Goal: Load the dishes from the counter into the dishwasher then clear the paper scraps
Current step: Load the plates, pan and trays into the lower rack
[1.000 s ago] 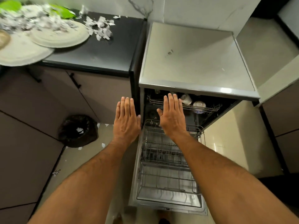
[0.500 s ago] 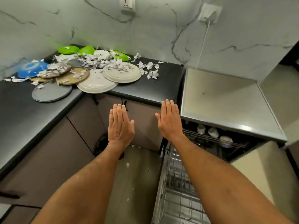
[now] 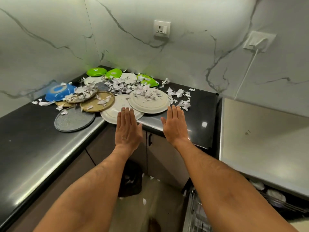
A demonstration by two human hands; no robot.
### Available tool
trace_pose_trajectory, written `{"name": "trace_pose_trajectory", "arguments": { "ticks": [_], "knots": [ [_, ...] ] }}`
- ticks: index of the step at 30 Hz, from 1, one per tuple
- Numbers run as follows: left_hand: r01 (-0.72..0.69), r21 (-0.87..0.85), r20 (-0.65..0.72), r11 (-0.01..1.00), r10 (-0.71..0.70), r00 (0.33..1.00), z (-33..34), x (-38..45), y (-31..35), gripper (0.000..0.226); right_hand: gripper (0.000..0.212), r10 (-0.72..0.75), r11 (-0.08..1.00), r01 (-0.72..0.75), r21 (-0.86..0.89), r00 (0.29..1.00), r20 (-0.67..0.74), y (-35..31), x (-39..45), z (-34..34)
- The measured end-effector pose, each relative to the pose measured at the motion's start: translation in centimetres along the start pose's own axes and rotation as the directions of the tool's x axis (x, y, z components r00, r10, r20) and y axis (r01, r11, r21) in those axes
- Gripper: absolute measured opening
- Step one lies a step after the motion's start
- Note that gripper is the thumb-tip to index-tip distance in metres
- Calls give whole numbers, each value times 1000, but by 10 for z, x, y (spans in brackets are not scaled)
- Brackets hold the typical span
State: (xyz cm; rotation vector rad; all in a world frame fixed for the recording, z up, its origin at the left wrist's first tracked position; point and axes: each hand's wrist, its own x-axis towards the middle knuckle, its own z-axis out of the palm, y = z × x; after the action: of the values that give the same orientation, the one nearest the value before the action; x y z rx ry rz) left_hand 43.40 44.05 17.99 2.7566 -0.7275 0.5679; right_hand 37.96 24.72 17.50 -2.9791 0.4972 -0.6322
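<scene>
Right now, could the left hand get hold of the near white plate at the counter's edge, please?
Probably yes. The left hand is open, its fingertips already over the rim of the white plate, which overhangs the counter edge. Another cream plate overlaps its far side, though.

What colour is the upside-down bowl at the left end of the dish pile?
Blue, with a paler ring on its base; seen in the head view.

Both bare forearms extended forward; left hand (image 3: 128, 129) and right hand (image 3: 175, 127) flat, palms down, fingers straight together, holding nothing.
</scene>
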Motion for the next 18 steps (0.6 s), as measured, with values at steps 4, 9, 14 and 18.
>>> {"name": "trace_pose_trajectory", "arguments": {
  "ticks": [4,9,14,18],
  "knots": [
    [23,-17,29,1000,-23,999,27,58,-9,78,62,-8,1000,8,18,1000,-4,2,60,22],
    [18,-20,82,1000,-16,997,63,110,-17,78,62,-2,1000,2,5,1000,10,10,120,48],
    [-14,-27,162,1000,18,987,97,144,-29,80,61,20,1000,-20,-11,998,55,12,150,80],
    [-65,-50,221,997,75,972,125,163,-41,78,61,66,998,-64,-21,992,108,9,165,107]
  ]
}}
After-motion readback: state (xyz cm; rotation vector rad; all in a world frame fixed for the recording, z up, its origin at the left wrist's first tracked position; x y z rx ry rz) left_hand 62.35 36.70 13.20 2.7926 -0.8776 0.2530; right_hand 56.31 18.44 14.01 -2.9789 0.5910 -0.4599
